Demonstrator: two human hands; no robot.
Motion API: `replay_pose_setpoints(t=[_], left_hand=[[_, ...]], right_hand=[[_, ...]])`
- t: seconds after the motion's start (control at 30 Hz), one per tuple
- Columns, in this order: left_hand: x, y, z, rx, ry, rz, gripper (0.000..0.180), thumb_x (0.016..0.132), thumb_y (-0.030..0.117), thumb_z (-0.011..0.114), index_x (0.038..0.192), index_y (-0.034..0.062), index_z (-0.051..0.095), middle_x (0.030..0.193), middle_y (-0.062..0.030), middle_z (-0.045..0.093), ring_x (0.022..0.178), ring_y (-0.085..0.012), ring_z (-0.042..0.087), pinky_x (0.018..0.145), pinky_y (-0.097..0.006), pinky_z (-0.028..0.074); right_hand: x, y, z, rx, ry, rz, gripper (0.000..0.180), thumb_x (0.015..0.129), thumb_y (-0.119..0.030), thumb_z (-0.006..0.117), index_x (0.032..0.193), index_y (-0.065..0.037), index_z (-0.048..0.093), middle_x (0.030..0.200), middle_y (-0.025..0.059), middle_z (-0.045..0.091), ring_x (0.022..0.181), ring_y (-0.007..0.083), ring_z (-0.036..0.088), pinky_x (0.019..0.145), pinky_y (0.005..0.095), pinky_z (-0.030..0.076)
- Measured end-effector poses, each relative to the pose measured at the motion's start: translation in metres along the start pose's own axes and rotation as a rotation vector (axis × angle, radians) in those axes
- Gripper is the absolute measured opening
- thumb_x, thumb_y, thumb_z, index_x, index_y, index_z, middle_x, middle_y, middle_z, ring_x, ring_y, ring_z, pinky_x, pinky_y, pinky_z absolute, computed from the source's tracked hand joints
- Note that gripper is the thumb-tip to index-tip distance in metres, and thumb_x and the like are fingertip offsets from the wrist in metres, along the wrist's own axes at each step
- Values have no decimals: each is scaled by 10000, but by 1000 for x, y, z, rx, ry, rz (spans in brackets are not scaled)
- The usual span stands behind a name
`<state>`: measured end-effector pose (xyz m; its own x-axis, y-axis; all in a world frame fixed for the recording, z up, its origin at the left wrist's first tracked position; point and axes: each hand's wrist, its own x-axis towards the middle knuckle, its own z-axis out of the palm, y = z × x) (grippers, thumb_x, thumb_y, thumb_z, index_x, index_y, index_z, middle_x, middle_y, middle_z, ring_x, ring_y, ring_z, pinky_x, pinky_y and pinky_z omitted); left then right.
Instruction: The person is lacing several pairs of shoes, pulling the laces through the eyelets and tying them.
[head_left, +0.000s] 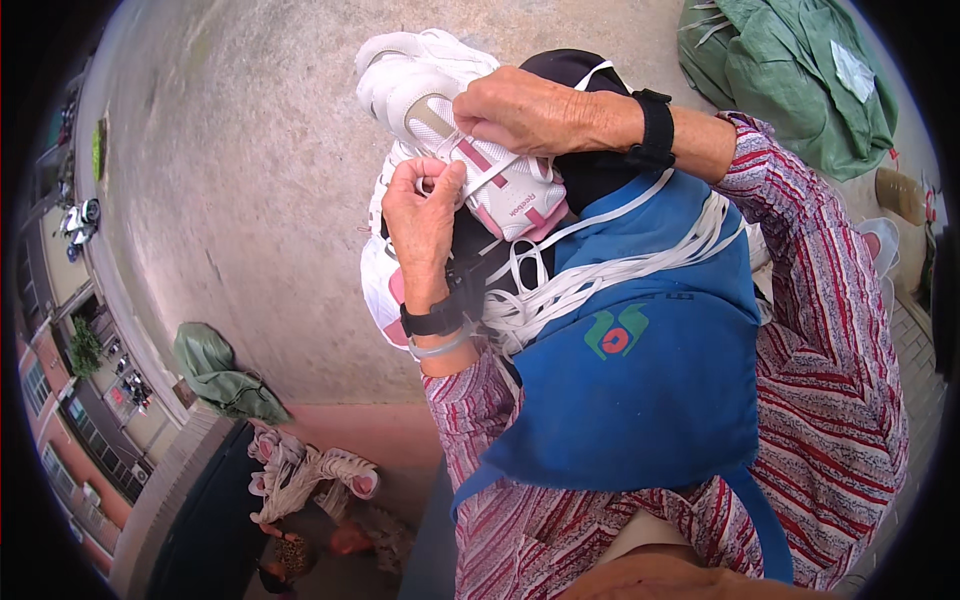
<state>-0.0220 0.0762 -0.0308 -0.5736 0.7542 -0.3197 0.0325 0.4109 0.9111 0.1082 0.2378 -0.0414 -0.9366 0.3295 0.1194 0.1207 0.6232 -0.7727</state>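
Observation:
Across my lap lies a sneaker [518,205], white mesh with pink panels and a pink heel edge. My left hand [420,220] is closed beside its lacing, thumb and forefinger pinching a white shoelace. Over the top of the shoe, my right hand [530,108] has its fingers curled together in a pinch at the lacing; they partly hide the lace they hold. A loose bundle of white shoelaces [640,265] lies over the blue apron [640,400]. More white shoes [385,85] are piled beyond and left of this one. Both wrists wear black bands.
A large green sack [790,90] stands at the far right. Another green sack [222,375] sits by the low wall at left. At the lower left a person [285,560] is beside several tied shoes [320,475]. The concrete floor [240,170] spreads ahead and left.

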Motion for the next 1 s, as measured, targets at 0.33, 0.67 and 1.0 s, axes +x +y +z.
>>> replay_pose_setpoints(t=[0.33,0.67,1.0], left_hand=[[-2,-3,-4,68,15,28,190,860,150,779,871,23,637,721,-6,618,632,-72,542,594,-216,458],[0,-2,-3,150,27,36,208,870,166,777,901,11,643,771,-11,630,663,-69,547,626,-217,473],[-5,7,4,857,45,657,110,904,80,642,958,4,583,878,-197,633,770,-389,626,700,-443,497]], right_hand=[[-5,-2,15,19,96,-61,81,854,-38,600,866,42,594,779,227,616,782,409,635,712,447,501],[10,-12,28,20,130,-25,198,806,-141,701,805,49,646,707,237,645,706,411,676,640,468,526],[-13,-6,-13,-179,219,-102,188,903,-174,642,1027,-33,661,932,164,643,870,358,663,749,445,528]])
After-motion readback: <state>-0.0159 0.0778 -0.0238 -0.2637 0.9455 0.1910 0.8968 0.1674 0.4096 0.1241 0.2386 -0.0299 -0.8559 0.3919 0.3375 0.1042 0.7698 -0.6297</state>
